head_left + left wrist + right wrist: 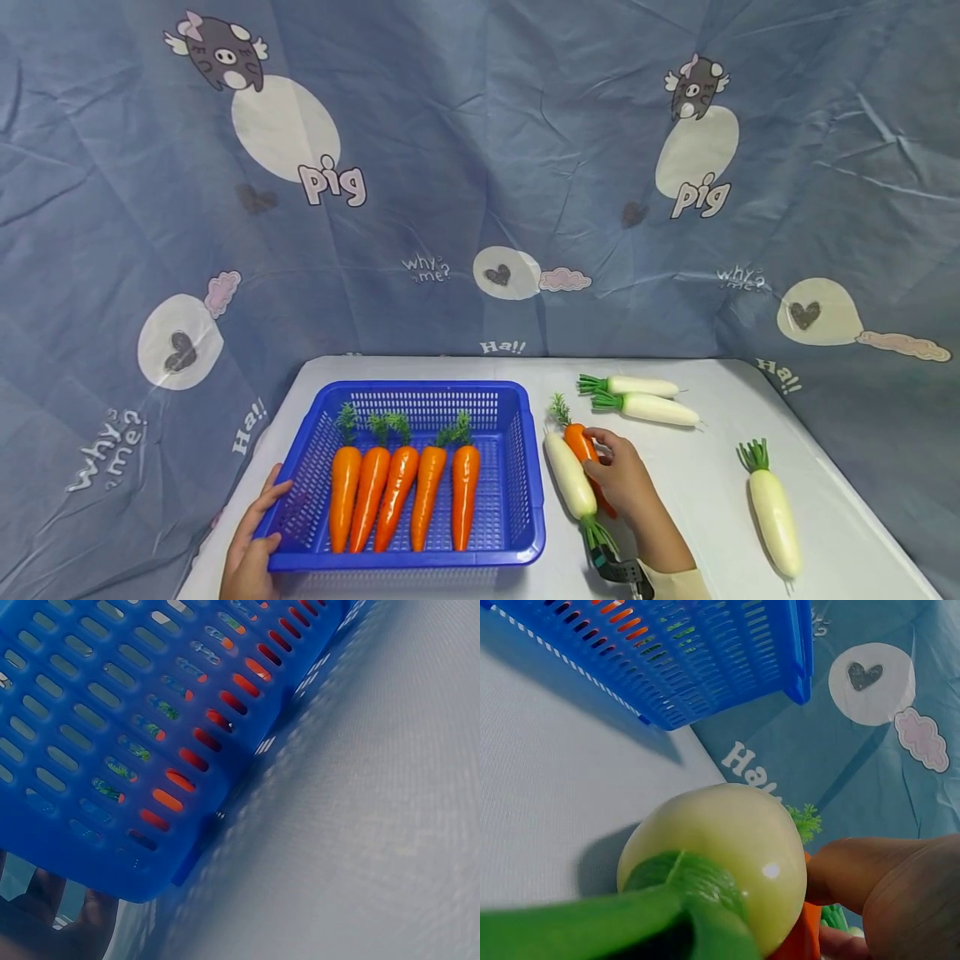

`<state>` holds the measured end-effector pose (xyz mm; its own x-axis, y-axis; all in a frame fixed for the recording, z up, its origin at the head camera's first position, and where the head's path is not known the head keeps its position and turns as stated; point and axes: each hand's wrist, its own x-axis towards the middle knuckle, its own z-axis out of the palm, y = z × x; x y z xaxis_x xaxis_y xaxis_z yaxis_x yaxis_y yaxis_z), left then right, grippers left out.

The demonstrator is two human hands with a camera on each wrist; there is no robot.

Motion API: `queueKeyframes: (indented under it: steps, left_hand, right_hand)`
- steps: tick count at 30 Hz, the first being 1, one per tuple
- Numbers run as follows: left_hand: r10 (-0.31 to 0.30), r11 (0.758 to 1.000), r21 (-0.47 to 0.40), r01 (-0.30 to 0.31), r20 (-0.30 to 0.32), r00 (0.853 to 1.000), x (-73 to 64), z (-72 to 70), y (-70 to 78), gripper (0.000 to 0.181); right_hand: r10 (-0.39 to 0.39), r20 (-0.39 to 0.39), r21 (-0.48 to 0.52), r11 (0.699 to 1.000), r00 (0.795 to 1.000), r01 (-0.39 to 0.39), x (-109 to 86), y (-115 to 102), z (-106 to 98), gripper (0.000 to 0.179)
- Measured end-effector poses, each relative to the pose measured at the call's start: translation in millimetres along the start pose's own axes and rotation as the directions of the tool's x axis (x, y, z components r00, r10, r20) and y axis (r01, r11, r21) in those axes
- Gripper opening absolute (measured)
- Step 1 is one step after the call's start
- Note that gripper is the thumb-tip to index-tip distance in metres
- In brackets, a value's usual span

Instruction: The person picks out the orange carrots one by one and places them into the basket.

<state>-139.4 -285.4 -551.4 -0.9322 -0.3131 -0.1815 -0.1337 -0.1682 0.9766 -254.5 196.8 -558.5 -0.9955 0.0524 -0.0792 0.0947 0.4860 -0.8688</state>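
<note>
My left hand [251, 542] grips the left side of a blue plastic basket [405, 560], its thumb and fingers at the rim. In the left wrist view, fingers [94, 919] show below the perforated wall. Several orange carrots [399, 487] with green tops lie side by side in the basket. To its right, my right hand [626, 479] pinches another carrot [579, 442] between thumb and fingers. Against that carrot lies a white radish [568, 475], leaves toward me. In the right wrist view the radish [712, 825] hides most of the carrot [804, 930].
Two white radishes [660, 408] lie at the back right of the white table [697, 492]. One more radish [774, 521] lies near the right edge. A blue printed cloth [450, 167] hangs behind the table. My right wrist wears a dark strap [618, 571].
</note>
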Motion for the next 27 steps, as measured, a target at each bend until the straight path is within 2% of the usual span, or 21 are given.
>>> queueKeyframes:
  steps: [8, 13, 23, 27]
  left_hand:
    - [0.005, 1.0, -0.001, -0.005, 0.005, 1.0, -1.1, 0.2, 0.8, 0.08]
    - [0.007, 1.0, 0.007, -0.007, -0.001, 1.0, 0.1, 0.4, 0.5, 0.08]
    - [-0.015, 1.0, 0.002, 0.015, -0.033, 0.999, 0.3, 2.0, 1.9, 0.081]
    - [-0.002, 1.0, 0.016, 0.002, -0.034, 0.999, -0.8, 2.6, 2.3, 0.08]
  right_hand:
    - [0.056, -0.01, -0.073, 0.996, 0.998, -0.057, -2.0, 2.1, -1.0, 0.054]
    - [0.064, -0.011, -0.099, 0.993, 0.998, -0.065, -4.3, 0.1, -2.2, 0.055]
    - [0.091, -0.039, -0.076, 0.993, 0.995, -0.093, -7.0, -2.6, -0.6, 0.053]
    - [0.106, -0.049, -0.065, 0.992, 0.993, -0.109, -7.1, -2.9, -1.0, 0.052]
